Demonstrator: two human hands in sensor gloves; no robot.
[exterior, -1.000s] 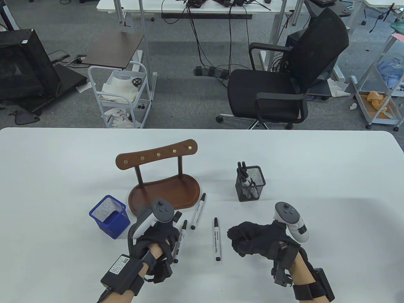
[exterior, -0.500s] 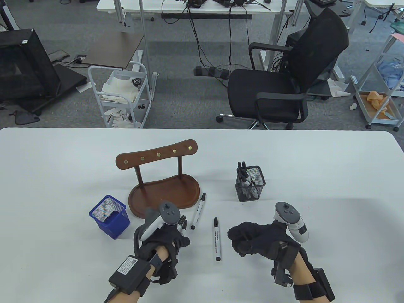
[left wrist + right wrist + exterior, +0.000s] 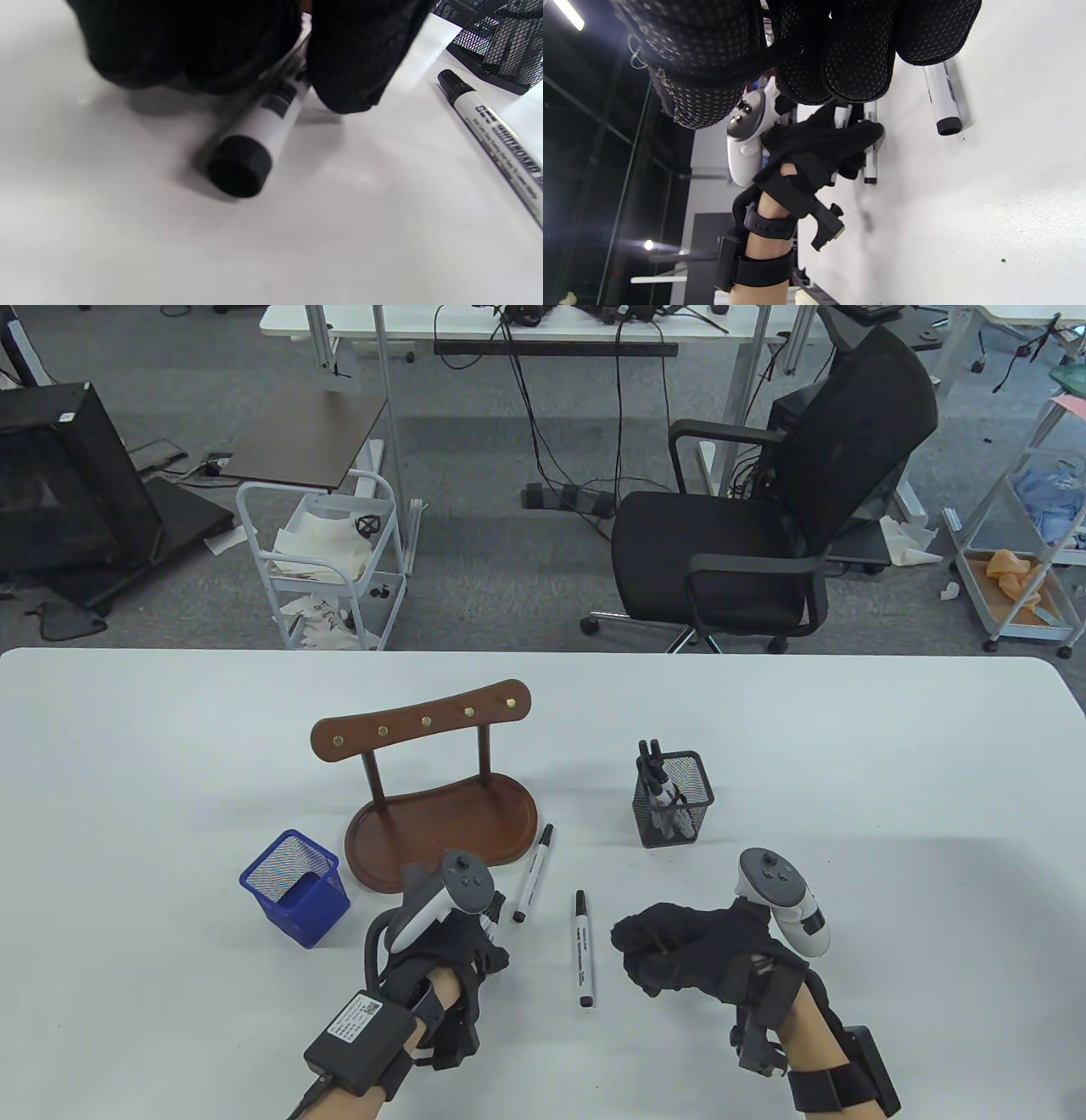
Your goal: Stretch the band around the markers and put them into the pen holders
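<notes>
My left hand (image 3: pixel 477 952) is curled round two white markers with black caps (image 3: pixel 492 913) just in front of the wooden stand. In the left wrist view its fingers (image 3: pixel 352 63) wrap one marker (image 3: pixel 265 127) low over the table. My right hand (image 3: pixel 657 952) is curled into a fist to the right; a thin rubber band (image 3: pixel 633 47) loops out beside its fingers (image 3: pixel 859 63). Two loose markers lie between the hands, one slanted (image 3: pixel 533 872) and one upright (image 3: pixel 584 948). The black mesh holder (image 3: pixel 679 814) holds several markers. The blue mesh holder (image 3: pixel 295 889) stands at the left.
A brown wooden stand with brass pegs (image 3: pixel 441 814) sits behind my left hand. The loose marker (image 3: pixel 496 135) and a mesh holder (image 3: pixel 500 46) show right of my left fingers. A black office chair (image 3: pixel 764 517) stands beyond the table's far edge.
My left hand has slid to the right and closed over the marker that lay beside it. The right hand and both loose markers have not moved.
</notes>
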